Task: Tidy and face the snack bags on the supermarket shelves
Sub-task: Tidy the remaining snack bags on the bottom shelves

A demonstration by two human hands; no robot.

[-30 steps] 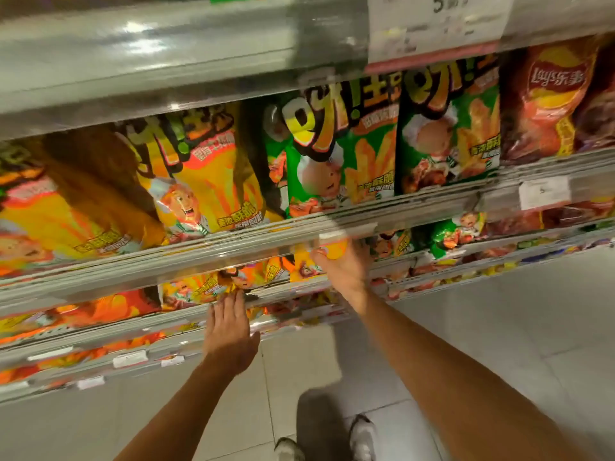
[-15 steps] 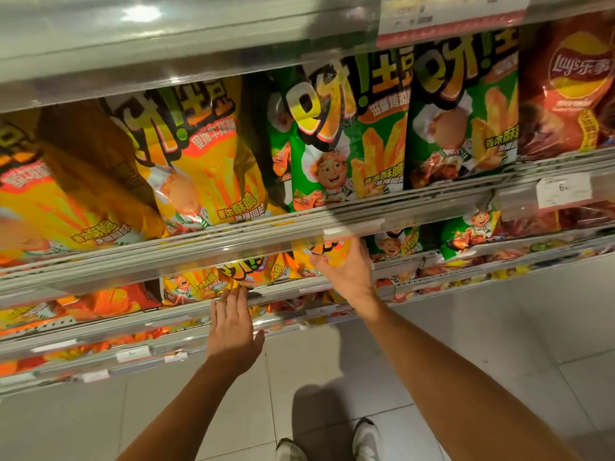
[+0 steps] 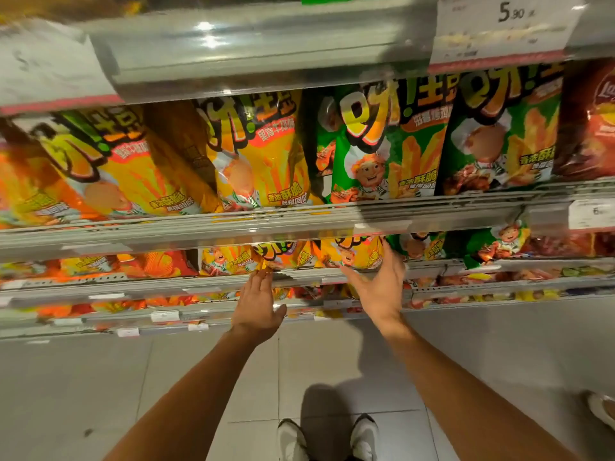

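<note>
From my head camera: at twelve o'clock the upper shelf rail [image 3: 266, 224] crosses in front of me and hides the tops of the bags on the tier below. Above it stand yellow bags [image 3: 256, 154] and green bags [image 3: 386, 144], with a red bag [image 3: 589, 128] at two o'clock and a price tag [image 3: 499, 28] at one o'clock. My shoes [image 3: 327, 439] are at six o'clock on the tiled floor [image 3: 100, 394].

Half a second ago my right hand was pressed up against the small bag under the rail; now it has drawn back, and my left hand has lifted off the lower rail edge.

The small yellow snack bag [image 3: 356, 254] sits on the second tier, facing out, chef cartoon showing, tilted slightly, just beside small green bags [image 3: 422, 249]. My right hand [image 3: 379, 287] has a released grip, fingers spread, fingertips just at the bag's right edge. My left hand [image 3: 258, 304] is flat, released, fingertips near the neighbouring yellow bags [image 3: 229, 259].
</note>
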